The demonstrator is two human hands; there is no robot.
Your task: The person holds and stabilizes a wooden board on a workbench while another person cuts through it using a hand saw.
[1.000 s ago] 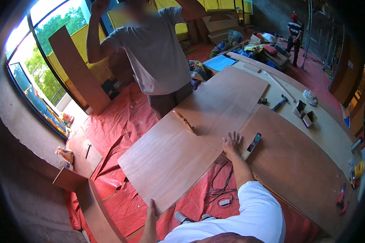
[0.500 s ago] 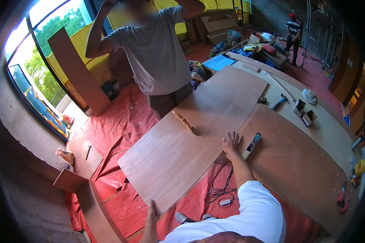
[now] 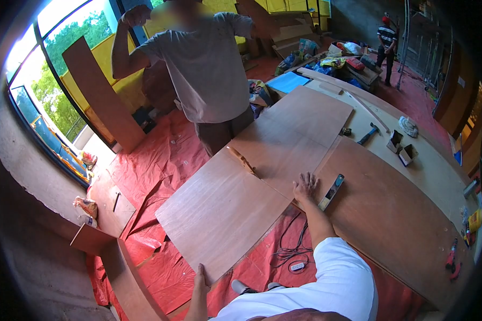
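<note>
A large plywood panel (image 3: 225,214) reaches out past the work table's edge. My left hand (image 3: 201,277) grips its near corner, thumb on top and the other fingers hidden beneath. My right hand (image 3: 306,186) lies flat with spread fingers on the wood near the panel's right edge. Just right of that hand is a spirit level (image 3: 332,192). A handsaw (image 3: 242,160) with a wooden handle stands in the panel, at the line between its near and far parts.
A person (image 3: 203,69) stands across the panel, arms raised. On the table are a hammer (image 3: 368,134), small open boxes (image 3: 407,154) and red-handled pliers (image 3: 451,259). A cable (image 3: 292,254) lies on the red floor sheet (image 3: 144,187). Another person (image 3: 386,48) stands far back.
The person across the panel has shifted their raised arms and head slightly. Both my hands, the panel and the saw have stayed in place.
</note>
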